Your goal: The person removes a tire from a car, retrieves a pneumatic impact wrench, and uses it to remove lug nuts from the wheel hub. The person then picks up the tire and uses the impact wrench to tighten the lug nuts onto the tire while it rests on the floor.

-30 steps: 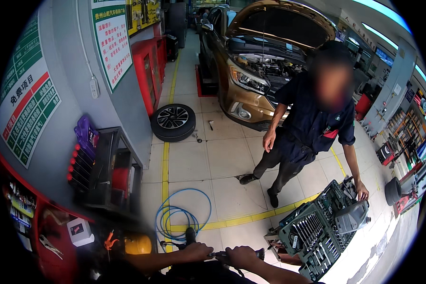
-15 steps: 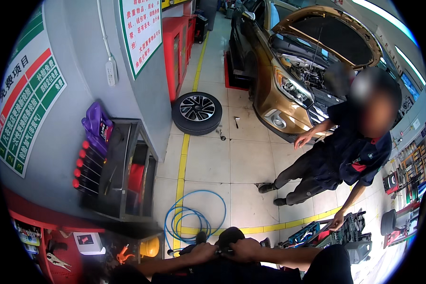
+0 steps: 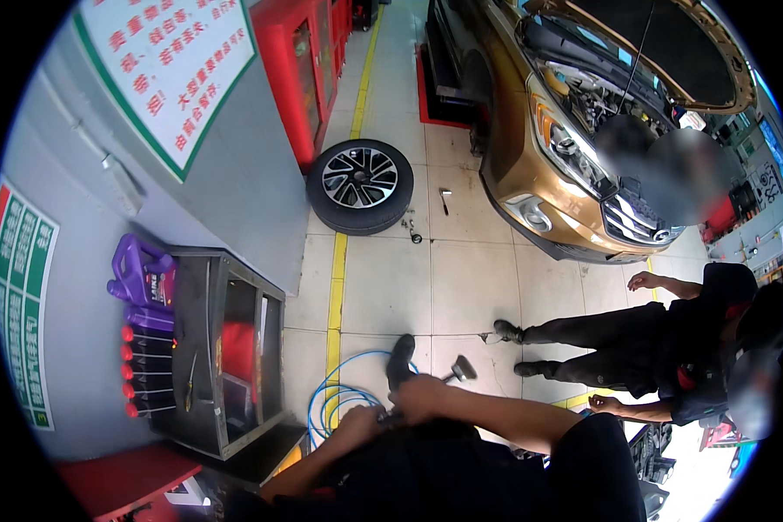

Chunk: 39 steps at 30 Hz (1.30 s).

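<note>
My right hand [image 3: 424, 397] is closed on a dark tool with a grey, blunt head [image 3: 463, 368] that sticks out past the knuckles; its exact kind is hard to make out. Beside it, my left hand [image 3: 357, 426] is closed at the near end of the tool, and what its fingers grip is partly hidden. Coils of blue hose [image 3: 326, 391] lie on the floor just beyond my left hand. My dark shoe [image 3: 400, 358] shows beyond the hands.
A wheel with its tyre [image 3: 360, 187] lies flat ahead, near a small hand tool [image 3: 445, 200]. Ahead right stands a bronze car [image 3: 518, 165], hood raised. A co-worker [image 3: 600, 348] stands at right. At left, a metal cabinet [image 3: 209, 348] bears purple jugs [image 3: 143, 274] and red-capped bottles [image 3: 152, 365].
My view has shifted forward. Both hands have drawn closer together, and the tool's grey head now shows right of them. The co-worker has moved toward the right edge.
</note>
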Each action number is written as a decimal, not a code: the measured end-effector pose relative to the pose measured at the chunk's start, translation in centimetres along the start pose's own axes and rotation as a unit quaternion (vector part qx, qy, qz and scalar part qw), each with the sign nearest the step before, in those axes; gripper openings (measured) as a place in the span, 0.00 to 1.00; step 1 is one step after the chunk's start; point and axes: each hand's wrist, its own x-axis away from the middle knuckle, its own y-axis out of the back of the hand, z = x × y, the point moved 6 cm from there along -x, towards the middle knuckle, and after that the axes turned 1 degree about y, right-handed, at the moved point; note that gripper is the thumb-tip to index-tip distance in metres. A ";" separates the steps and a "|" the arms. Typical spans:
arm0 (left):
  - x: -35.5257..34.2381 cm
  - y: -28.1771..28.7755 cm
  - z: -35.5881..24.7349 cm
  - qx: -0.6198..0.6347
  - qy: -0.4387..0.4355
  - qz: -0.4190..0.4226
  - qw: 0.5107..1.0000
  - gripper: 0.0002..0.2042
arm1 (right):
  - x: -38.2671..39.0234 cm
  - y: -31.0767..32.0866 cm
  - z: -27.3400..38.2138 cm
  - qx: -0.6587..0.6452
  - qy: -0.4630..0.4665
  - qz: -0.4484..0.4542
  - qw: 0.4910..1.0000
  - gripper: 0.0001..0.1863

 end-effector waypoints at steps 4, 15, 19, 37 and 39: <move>-5.4 7.0 -1.1 0.060 -0.010 -0.099 0.993 0.19 | -1.6 9.5 -3.9 0.022 0.070 -0.151 0.986 0.26; -19.6 27.3 -6.8 0.220 0.018 -0.033 0.975 0.17 | -1.4 24.2 -21.7 -0.531 0.085 -0.528 0.657 0.15; -25.7 34.6 -7.9 0.299 0.052 0.072 0.950 0.16 | -9.3 33.8 -27.3 -0.691 0.139 -0.562 0.432 0.23; -35.0 56.2 -19.6 0.382 -0.105 0.136 0.908 0.15 | -3.9 61.9 -31.0 -0.584 -0.072 -0.653 0.477 0.24; -35.4 56.2 -19.2 0.370 -0.117 0.134 0.912 0.15 | -3.7 62.7 -30.1 -0.591 -0.058 -0.652 0.472 0.24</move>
